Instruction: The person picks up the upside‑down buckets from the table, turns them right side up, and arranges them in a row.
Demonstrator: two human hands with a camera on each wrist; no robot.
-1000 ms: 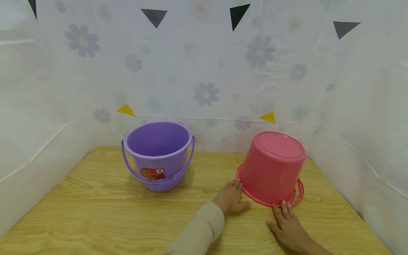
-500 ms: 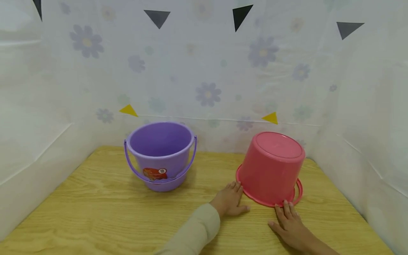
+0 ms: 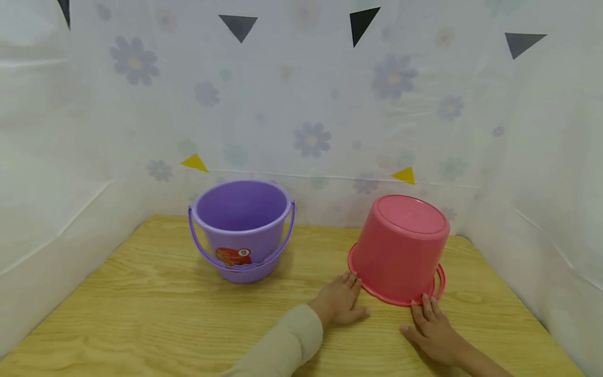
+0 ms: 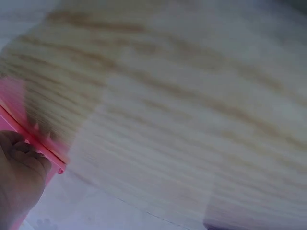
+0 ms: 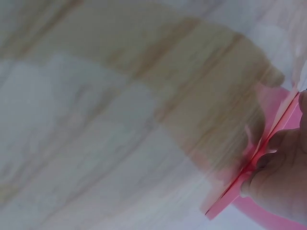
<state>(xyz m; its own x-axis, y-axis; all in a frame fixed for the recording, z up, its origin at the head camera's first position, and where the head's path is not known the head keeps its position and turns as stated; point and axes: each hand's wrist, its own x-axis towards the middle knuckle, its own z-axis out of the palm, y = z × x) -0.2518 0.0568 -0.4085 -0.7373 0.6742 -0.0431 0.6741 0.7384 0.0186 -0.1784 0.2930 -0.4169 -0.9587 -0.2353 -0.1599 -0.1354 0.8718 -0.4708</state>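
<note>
Head view shows you the red bucket [image 3: 400, 256] upside down on the right part of the table [image 3: 141, 309], its base facing up and its rim [image 3: 383, 297] down on the wood. Its red handle [image 3: 442, 283] sticks out low on the right side. Your left hand [image 3: 339, 299] is at the near left of that rim, fingers straight with the tips touching it, thumb spread away over the tabletop. Your right hand [image 3: 433, 331] is at the near right of the rim, close to the handle, fingers also straight against the edge and thumb out to the side. Both wrist views show you fingers meeting the rim. A beige sleeve [image 3: 282, 340] covers your left forearm. Well apart to your left, the purple bucket [image 3: 245, 238] stands upright, its purple handle [image 3: 196, 236] hanging across the front, just below a red label [image 3: 233, 256]. Behind both, you face a pale flowered sheet [image 3: 278, 104] bearing two yellow triangles [image 3: 404, 175] low down and dark triangles [image 3: 239, 26] near the top.
</note>
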